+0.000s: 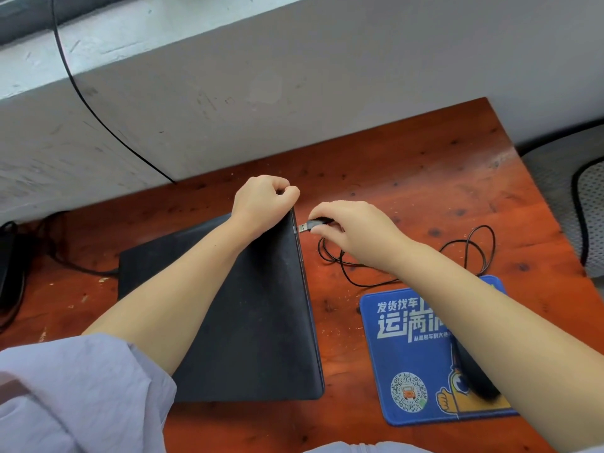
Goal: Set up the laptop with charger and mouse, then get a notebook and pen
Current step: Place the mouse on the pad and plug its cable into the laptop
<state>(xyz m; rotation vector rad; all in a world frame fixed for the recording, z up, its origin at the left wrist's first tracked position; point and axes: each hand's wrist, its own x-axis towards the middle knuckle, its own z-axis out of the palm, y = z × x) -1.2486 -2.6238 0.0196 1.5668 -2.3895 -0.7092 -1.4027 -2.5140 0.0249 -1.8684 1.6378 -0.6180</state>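
Observation:
A closed black laptop (261, 308) lies on the reddish wooden desk (408, 178). My left hand (261, 199) grips its far right corner, fingers curled over the edge. My right hand (353, 230) pinches the mouse's USB plug (304, 227), whose metal tip points at the laptop's right side, a small gap away. The black mouse cable (470, 246) loops on the desk behind my right wrist. The black mouse (474, 371) rests on a blue mouse pad (408, 354), partly hidden under my right forearm. A black cable (81, 269) reaches the laptop's left rear.
A grey wall and window ledge (196, 60) rise right behind the desk, with a thin black wire (85, 99) hanging down. A dark object (9, 263) sits at the desk's left edge. A mesh chair (588, 197) stands off the right edge.

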